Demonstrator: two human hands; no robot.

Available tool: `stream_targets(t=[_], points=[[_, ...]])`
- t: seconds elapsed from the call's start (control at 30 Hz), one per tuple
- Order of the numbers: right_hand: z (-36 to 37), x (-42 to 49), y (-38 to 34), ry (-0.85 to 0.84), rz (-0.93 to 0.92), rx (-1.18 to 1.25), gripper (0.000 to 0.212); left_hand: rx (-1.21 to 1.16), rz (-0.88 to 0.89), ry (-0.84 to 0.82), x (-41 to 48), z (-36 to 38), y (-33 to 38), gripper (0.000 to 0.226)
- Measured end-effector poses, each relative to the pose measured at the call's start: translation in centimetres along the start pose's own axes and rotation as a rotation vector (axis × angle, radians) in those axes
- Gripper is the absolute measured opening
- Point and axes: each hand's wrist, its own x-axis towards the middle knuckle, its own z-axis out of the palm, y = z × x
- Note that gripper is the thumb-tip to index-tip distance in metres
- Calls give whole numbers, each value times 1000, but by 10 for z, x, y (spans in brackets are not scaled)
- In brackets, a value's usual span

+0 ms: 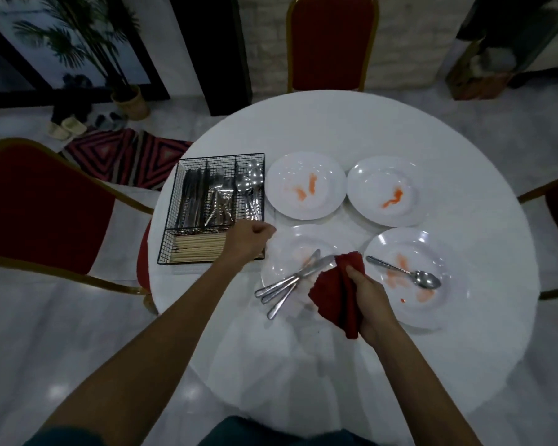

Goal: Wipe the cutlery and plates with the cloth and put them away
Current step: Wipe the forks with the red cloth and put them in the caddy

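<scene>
Right hand (371,297) bunched round the red cloth (335,291) at centre frame; left hand (248,239) curled at the wire caddy (171,226), and whether it holds anything I cannot tell. Smeared cutlery (290,281) lies on the lower-centre plate (284,252), a spoon (400,270) on the lower-right plate (448,284) — thin, stiff steel, likely slippery — best lifted by the handles.

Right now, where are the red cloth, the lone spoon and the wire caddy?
red cloth (332,294), head view, its middle fold.
lone spoon (427,280), head view, its bowl.
wire caddy (171,220), head view, left wall.
</scene>
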Motion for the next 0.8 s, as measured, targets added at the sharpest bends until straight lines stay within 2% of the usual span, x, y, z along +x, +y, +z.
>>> stream_targets(t=[0.13, 0.2, 0.33, 0.67, 0.8], points=[[-36, -5, -1, 17, 21, 53, 39, 55, 74, -123, -30, 49, 12, 12], [-55, -11, 2, 25, 37, 74, 43, 92, 113, -177, -44, 72, 22, 26], [-96, -24, 7, 33, 45, 118, 49, 172, 154, -252, -60, 114, 43, 18], [-187, -60, -14, 118, -12, 63, 39, 432, 355, -260, -50, 204, 75, 34], [-208, -71, -19, 153, -42, 93, 42, 554, 324, -271, -32, 228, 75, 41]])
